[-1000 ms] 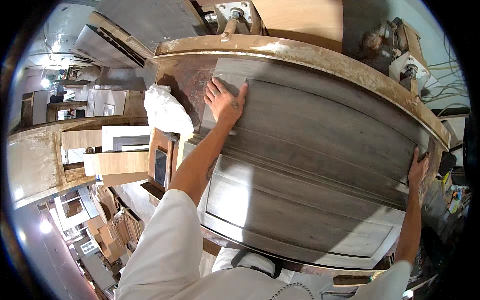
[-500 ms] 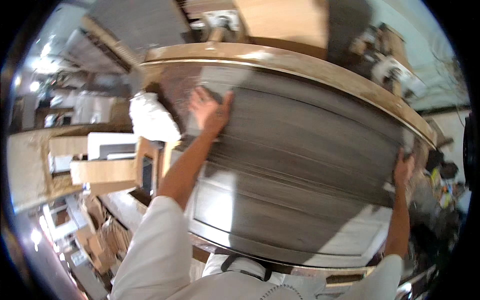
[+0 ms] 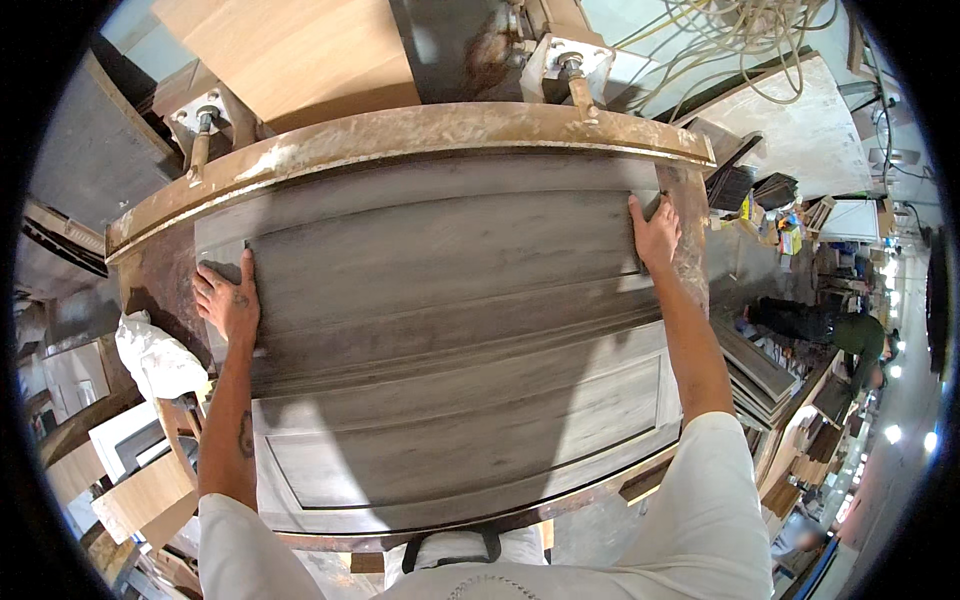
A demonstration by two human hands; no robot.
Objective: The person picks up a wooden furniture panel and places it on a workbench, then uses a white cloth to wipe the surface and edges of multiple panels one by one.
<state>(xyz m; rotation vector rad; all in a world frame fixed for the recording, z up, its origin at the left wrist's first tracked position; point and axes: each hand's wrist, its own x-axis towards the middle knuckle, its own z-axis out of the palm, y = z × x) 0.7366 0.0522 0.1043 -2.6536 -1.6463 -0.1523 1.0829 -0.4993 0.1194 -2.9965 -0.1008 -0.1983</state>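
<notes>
A grey framed wooden cabinet door [image 3: 450, 240] lies flat on the workbench against its raised far edge. My left hand [image 3: 228, 305] is at the door's left end, thumb on the face and fingers spread toward the outer edge. At the right end, my right hand [image 3: 657, 235] holds the door with its thumb on top and fingers over the side. How far either hand's fingers reach under the edge is hidden. Nearer to me lies a second grey framed door [image 3: 470, 450], partly in bright light, and neither hand touches it.
A worn wooden rail [image 3: 430, 125] bounds the bench's far side, with metal screw clamps [image 3: 572, 68] behind it. A pale wooden board [image 3: 300, 60] stands beyond. Left is a white bag [image 3: 160, 355]; right are stacked panels [image 3: 755, 370] and another person [image 3: 840, 330]. Coiled hoses [image 3: 740, 40] hang at back right.
My view has swung to the right, so the bench and both hands appear farther left. Both hands stay at the ends of the far door. The picture is sharper now.
</notes>
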